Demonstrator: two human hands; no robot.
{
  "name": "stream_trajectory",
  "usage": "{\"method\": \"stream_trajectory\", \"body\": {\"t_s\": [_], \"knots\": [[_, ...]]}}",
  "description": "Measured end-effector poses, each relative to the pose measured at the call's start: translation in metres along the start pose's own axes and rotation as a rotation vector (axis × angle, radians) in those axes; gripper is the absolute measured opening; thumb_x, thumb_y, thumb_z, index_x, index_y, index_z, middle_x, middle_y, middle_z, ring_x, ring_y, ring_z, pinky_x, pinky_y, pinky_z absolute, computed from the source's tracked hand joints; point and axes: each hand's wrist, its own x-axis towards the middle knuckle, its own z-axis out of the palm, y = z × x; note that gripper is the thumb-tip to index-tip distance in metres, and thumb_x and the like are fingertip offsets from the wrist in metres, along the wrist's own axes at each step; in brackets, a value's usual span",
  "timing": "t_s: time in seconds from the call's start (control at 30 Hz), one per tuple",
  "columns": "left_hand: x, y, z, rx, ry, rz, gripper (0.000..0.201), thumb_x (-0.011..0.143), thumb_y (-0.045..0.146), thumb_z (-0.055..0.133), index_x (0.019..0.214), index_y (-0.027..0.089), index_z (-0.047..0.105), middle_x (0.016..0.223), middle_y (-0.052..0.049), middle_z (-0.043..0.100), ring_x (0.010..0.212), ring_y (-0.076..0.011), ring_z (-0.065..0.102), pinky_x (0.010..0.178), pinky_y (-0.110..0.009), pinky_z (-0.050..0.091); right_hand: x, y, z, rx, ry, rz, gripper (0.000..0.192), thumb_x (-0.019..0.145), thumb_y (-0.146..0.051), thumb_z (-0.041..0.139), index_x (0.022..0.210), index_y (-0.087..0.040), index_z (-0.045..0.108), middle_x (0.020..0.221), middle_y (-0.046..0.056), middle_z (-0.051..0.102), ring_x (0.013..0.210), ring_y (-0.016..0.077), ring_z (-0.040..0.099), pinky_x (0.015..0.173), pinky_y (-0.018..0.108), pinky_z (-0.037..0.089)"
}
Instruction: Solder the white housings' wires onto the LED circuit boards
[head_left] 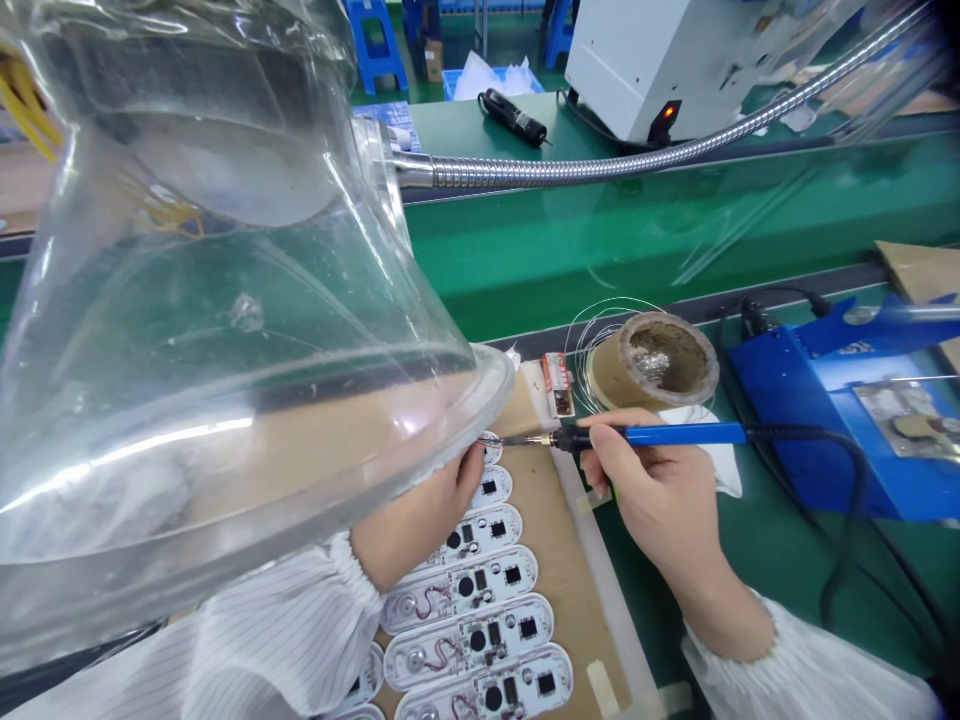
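My right hand grips a blue-handled soldering iron like a pen, its tip pointing left at the topmost white circuit board. My left hand rests on the row of white oval circuit boards, fingers pinched near the iron's tip, apparently on a thin wire; a clear hood partly hides it. The boards lie on a brown cardboard sheet.
A large clear plastic fume hood on a metal flexible hose fills the left. A round tip-cleaner pot and blue soldering station with black cables stand right. A white machine sits beyond the green conveyor belt.
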Motion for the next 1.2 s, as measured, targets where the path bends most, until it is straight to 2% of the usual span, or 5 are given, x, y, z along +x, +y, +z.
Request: {"method": "stream_trajectory", "body": {"t_s": [0.3,0.5,0.7,1.2], "knots": [[-0.0018,-0.003,0.0025,0.046,0.002,0.026,0.022,0.094,0.014,0.066,0.113,0.024,0.071,0.154,-0.015,0.057,0.142,-0.0353,0.057,0.107,-0.055,0.059,-0.0005,-0.0043,0.0005,-0.014,0.006,0.02,0.017,0.097,-0.035,0.07,0.089,-0.021,0.075,0.057,-0.003,0.063,0.049,0.0135,0.055,0.049,0.026,0.044],[-0.0033,-0.0045,0.0043,0.043,0.013,0.024,0.026,0.095,0.016,0.065,0.119,0.025,0.071,0.155,-0.015,0.056,0.139,-0.0362,0.059,0.106,-0.056,0.059,-0.0002,-0.0033,0.0002,-0.029,0.005,0.007,0.02,0.098,-0.038,0.07,0.089,-0.021,0.075,0.057,-0.002,0.063,0.048,0.014,0.055,0.048,0.027,0.045],[-0.0018,-0.0036,0.0036,0.033,0.014,0.027,0.026,0.094,0.012,0.063,0.115,0.024,0.071,0.152,-0.014,0.058,0.14,-0.0338,0.058,0.107,-0.053,0.058,-0.0009,-0.0055,0.0014,-0.006,0.004,0.024,0.019,0.097,-0.037,0.069,0.089,-0.021,0.074,0.056,-0.003,0.063,0.047,0.0129,0.054,0.047,0.025,0.044],[-0.0007,-0.0021,0.0027,0.024,0.008,0.005,0.026,0.093,0.014,0.067,0.116,0.026,0.071,0.151,-0.013,0.058,0.138,-0.0351,0.06,0.107,-0.056,0.06,-0.001,-0.0055,0.0013,-0.008,-0.003,0.011,0.019,0.098,-0.037,0.068,0.089,-0.021,0.073,0.056,-0.004,0.062,0.047,0.0132,0.054,0.048,0.026,0.044]]}}
